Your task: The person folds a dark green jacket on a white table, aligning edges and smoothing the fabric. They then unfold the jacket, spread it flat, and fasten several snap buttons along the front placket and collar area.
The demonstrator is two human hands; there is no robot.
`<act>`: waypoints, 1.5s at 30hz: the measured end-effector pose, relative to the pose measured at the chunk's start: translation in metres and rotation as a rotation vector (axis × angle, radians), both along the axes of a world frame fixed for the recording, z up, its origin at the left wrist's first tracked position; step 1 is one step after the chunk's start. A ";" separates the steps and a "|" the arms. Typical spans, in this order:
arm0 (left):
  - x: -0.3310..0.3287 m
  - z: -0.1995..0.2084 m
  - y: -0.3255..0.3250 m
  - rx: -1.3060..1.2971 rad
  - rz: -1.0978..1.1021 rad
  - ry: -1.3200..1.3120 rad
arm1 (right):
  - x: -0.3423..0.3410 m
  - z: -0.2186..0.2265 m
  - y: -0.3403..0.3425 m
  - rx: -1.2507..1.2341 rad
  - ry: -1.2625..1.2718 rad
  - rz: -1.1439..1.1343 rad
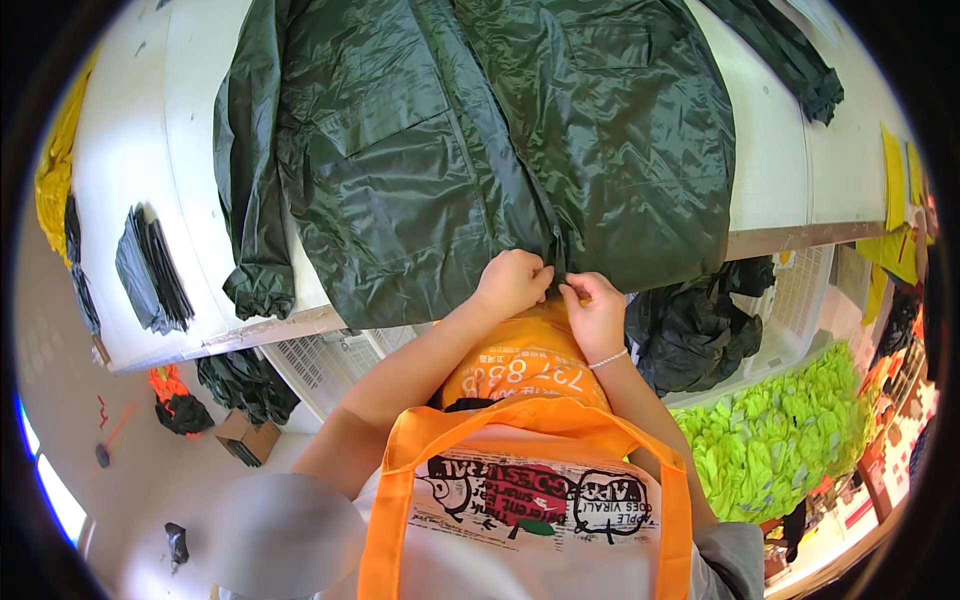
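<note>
A shiny dark green jacket [400, 150] lies spread on the white table [770, 160], its front placket running down the middle and its lower hem hanging over the near edge. My left hand [514, 280] is closed in a pinch at the bottom of the front opening. Just to its right, my right hand [598, 312] pinches the other front edge with thumb and fingertips. The two hands are close together but apart. The bit of fabric or fastener between the fingers is too small to make out.
A folded dark stack [152, 270] lies on the table at left. Below the table at right are a bundle of dark garments [690, 335] and a heap of neon yellow-green garments [780, 430]. A cardboard box [247, 438] stands on the floor at left. I wear an orange-trimmed apron [400, 500].
</note>
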State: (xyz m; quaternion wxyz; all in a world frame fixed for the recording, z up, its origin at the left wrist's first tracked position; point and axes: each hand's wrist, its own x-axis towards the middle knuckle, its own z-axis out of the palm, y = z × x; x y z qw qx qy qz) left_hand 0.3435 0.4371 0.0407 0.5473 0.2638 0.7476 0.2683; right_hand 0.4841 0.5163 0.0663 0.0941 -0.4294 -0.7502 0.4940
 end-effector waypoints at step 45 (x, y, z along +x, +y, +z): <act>-0.028 0.026 0.043 -0.068 0.061 0.764 | -0.130 0.016 0.543 1.096 -0.002 0.032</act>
